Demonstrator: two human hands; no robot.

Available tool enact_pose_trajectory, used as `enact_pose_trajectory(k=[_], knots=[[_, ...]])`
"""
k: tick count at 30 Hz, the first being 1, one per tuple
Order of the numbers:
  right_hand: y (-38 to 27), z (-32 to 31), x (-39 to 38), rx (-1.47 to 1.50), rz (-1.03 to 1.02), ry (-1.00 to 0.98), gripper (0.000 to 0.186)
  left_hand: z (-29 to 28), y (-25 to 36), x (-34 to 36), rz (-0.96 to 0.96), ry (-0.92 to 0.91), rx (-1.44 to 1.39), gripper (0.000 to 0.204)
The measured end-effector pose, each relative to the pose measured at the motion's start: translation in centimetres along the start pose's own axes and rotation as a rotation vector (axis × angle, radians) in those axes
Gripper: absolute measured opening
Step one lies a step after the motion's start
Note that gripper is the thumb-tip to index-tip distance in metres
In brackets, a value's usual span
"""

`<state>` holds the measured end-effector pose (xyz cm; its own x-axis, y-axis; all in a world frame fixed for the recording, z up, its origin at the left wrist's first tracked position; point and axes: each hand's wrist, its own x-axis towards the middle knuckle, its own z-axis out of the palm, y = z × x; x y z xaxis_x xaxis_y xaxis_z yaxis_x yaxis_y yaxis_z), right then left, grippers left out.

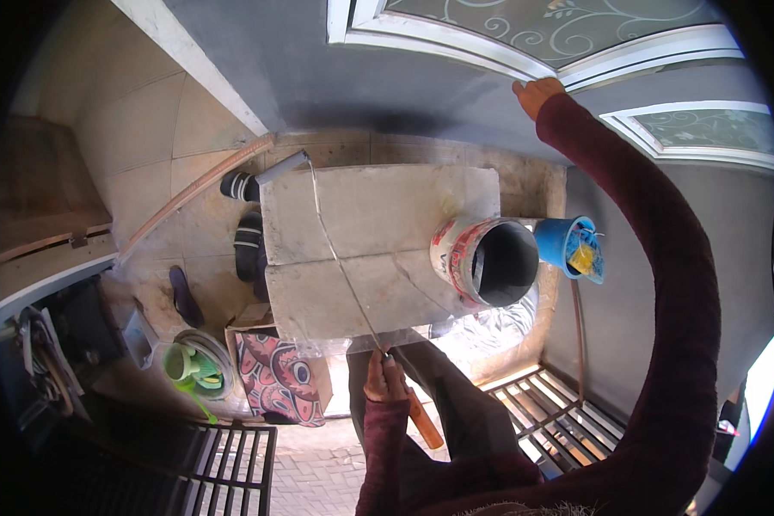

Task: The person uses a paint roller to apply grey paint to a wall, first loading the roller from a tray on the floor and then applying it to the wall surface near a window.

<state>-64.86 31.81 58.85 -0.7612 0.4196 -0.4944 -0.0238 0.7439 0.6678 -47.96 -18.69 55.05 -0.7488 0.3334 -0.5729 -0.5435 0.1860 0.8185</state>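
My left hand (383,378) is closed round a paint roller's metal rod, just beside its orange handle (426,421). The rod reaches across a dusty board (378,215) to a grey roller head (282,167) at the board's far left corner. My right hand (537,96) is raised with curled fingers at the lower edge of a white window frame (482,57); what they grip, if anything, is hidden. A large used bucket (451,258) stands on the board's right part, with a blue bucket (559,249) holding yellow material beyond it.
Sandals (247,245) lie left of the board. Below are a patterned box (279,378) and green items in a pail (193,370). A hose (189,189) crosses the tiled floor. Metal grilles (232,464) border the lower sides; a grey wall (636,198) stands right.
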Motion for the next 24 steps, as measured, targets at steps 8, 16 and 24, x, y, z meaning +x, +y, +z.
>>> enact_pose_trajectory(k=[8, 16, 24], knots=[[-1.3, -1.3, -7.5, 2.681, -0.099, -0.152, 0.029, -0.1, 1.1, -2.0, -0.008, -0.022, 0.058, 0.029], [-0.7, -8.7, -18.8, 2.990, -0.584, -0.107, 0.027, -0.2, 6.7, -5.5, -0.004, -0.054, 0.095, 0.029], [-7.2, 0.9, -28.6, 1.989, 0.001, 0.290, 0.055, -0.4, 9.2, -9.0, -0.081, -0.119, 0.100, 0.031]])
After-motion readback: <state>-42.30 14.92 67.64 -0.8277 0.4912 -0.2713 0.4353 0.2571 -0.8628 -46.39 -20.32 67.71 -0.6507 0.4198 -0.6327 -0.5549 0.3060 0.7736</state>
